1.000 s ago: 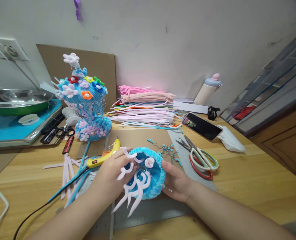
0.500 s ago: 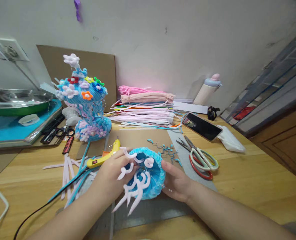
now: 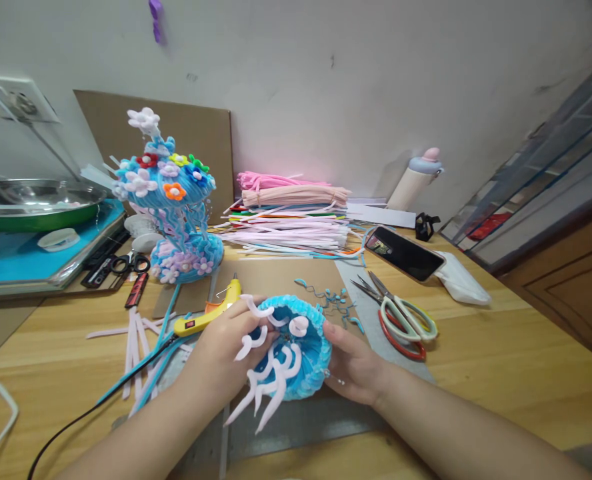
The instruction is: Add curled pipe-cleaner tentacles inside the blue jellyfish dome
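Observation:
Between my hands is a blue pipe-cleaner jellyfish dome (image 3: 312,360), its hollow underside turned toward me. Pale pink curled tentacles (image 3: 276,381) hang out of it toward the lower left. My left hand (image 3: 226,347) grips the dome's left edge, with some fingers hidden inside or behind it. On the right rim rest the fingers of my right hand (image 3: 353,363), the rest of them curling behind the dome. A short strand of clear beads (image 3: 337,379) dangles by my right hand. Just beyond my left hand lies a yellow glue gun (image 3: 211,317).
A finished-looking blue jellyfish decoration with flowers (image 3: 169,193) stands at the back left. Pipe-cleaner bundles (image 3: 291,213) lie along the wall. Scissors (image 3: 399,317), a phone (image 3: 405,253) and a bottle (image 3: 416,180) are on the right. Blue clippings (image 3: 333,300) lie on the cardboard (image 3: 276,270).

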Demonstrator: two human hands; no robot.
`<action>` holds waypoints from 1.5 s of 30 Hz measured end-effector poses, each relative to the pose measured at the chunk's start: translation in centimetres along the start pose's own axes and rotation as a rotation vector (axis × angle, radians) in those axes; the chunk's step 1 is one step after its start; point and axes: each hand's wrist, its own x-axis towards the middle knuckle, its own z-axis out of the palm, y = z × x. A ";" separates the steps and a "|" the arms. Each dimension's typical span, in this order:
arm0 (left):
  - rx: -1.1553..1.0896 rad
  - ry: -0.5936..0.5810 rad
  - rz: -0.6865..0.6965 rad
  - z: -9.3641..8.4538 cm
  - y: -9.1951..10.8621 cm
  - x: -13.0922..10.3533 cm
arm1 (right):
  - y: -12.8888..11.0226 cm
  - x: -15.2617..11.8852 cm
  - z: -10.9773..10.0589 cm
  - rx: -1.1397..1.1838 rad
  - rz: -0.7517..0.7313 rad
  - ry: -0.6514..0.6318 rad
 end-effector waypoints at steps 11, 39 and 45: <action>-0.026 -0.005 -0.025 0.1 -0.2 -0.1 | 0.0 0.2 0.2 0.003 -0.007 -0.011; 0.014 0.015 0.005 -0.1 0.2 -0.1 | 0.1 0.1 0.1 -0.009 -0.001 0.008; -0.008 0.020 -0.002 0.0 0.4 -0.1 | 0.0 0.1 0.2 -0.006 0.005 0.000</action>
